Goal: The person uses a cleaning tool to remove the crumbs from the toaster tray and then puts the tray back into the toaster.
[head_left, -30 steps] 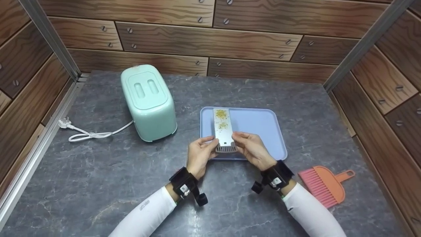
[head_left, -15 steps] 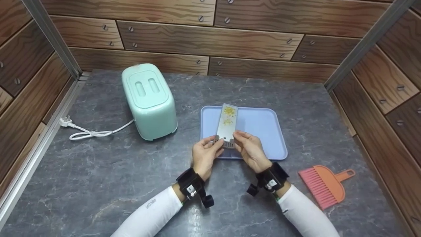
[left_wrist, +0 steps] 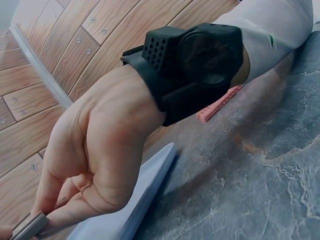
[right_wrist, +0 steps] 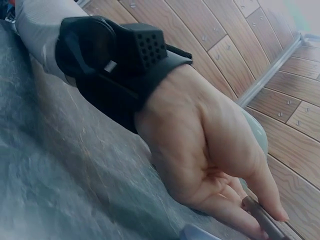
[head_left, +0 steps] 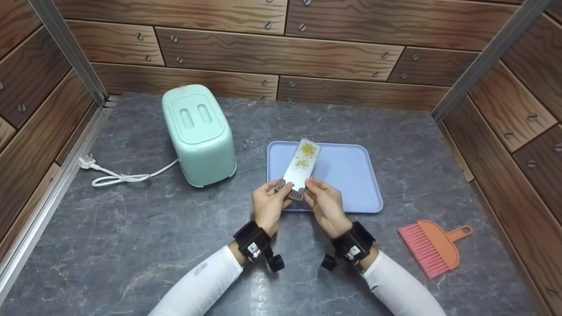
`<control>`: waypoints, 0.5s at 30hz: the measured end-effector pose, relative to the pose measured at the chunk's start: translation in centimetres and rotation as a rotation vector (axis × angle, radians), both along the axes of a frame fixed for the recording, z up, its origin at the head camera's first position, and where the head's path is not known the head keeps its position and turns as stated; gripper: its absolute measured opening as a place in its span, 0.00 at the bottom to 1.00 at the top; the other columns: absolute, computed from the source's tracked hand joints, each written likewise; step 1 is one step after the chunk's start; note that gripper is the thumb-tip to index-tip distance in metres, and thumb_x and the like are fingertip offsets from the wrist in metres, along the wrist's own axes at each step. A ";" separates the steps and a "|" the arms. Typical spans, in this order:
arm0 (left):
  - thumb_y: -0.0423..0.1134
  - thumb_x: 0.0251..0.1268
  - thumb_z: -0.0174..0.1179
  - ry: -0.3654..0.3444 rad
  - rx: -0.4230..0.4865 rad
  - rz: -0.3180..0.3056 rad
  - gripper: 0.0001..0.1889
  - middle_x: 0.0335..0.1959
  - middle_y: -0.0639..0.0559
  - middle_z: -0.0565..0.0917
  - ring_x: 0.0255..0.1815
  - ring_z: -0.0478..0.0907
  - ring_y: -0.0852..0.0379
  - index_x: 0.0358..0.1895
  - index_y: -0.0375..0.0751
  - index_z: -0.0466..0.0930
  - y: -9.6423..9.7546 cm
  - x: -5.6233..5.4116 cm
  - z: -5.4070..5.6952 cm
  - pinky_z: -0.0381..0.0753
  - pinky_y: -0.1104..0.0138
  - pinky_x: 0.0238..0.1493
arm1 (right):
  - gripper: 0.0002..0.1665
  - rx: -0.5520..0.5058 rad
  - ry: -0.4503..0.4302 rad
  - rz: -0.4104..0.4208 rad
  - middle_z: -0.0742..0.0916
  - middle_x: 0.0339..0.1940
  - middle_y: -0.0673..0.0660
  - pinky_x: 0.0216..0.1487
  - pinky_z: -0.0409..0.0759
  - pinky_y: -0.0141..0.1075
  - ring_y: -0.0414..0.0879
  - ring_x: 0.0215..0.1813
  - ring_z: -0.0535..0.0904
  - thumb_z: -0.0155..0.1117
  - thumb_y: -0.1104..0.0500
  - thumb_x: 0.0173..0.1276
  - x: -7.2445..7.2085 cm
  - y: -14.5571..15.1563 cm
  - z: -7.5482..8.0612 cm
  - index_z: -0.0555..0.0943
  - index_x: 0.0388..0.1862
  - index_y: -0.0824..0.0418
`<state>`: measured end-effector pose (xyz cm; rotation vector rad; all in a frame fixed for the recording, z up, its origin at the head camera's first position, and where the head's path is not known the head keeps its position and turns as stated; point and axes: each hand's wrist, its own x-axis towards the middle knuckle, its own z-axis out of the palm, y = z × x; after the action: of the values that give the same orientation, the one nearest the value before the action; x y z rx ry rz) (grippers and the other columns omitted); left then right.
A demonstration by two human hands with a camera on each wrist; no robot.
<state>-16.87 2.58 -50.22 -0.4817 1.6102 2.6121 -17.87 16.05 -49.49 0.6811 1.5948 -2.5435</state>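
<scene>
A slim metal crumb tray [head_left: 296, 173] with a slotted brown end is held between both hands over a light blue serving tray [head_left: 347, 175]. Yellow crumbs [head_left: 308, 150] lie in two patches toward its far end, which slants to the right. My left hand [head_left: 268, 206] pinches the left corner of the slotted end, thumb on top. At the right corner, my right hand [head_left: 327, 206] pinches with thumb and fingers. The left wrist view catches the right hand [left_wrist: 95, 145] and the crumb tray's edge [left_wrist: 30, 227]; the right wrist view catches the left hand [right_wrist: 200, 140] gripping it.
A mint-green toaster [head_left: 202, 136] stands at the back left, its white cord [head_left: 127, 177] and plug lying to its left. An orange dustpan-shaped brush [head_left: 434, 248] with pink bristles lies at the right. Wood-patterned walls [head_left: 281, 48] enclose the grey marbled table [head_left: 175, 237].
The crumb tray has turned clockwise, its far end swinging right and its slotted end moving left. My right hand has shifted left along with it, and both hands keep their pinch.
</scene>
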 end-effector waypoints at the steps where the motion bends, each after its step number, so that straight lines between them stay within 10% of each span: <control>1: 0.28 0.66 0.70 0.005 -0.004 0.001 0.19 0.51 0.28 0.89 0.34 0.89 0.59 0.56 0.22 0.81 0.0 0.0 0.1 0.91 0.69 0.35 | 0.07 0.000 0.000 0.000 0.88 0.36 0.52 0.43 0.89 0.25 0.37 0.36 0.87 0.62 0.70 0.76 0.0 -0.1 0.0 0.81 0.50 0.68; 15: 0.27 0.68 0.68 0.034 -0.016 -0.022 0.17 0.50 0.26 0.89 0.36 0.90 0.57 0.56 0.20 0.81 -0.8 -0.3 0.3 0.92 0.67 0.38 | 0.08 -0.011 -0.014 0.081 0.91 0.36 0.52 0.49 0.91 0.30 0.39 0.38 0.89 0.62 0.69 0.76 0.0 0.8 0.2 0.81 0.52 0.68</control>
<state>-17.13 1.79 -49.93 -0.4199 1.6382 2.6077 -17.83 16.80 -49.31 0.6184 1.5701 -2.4826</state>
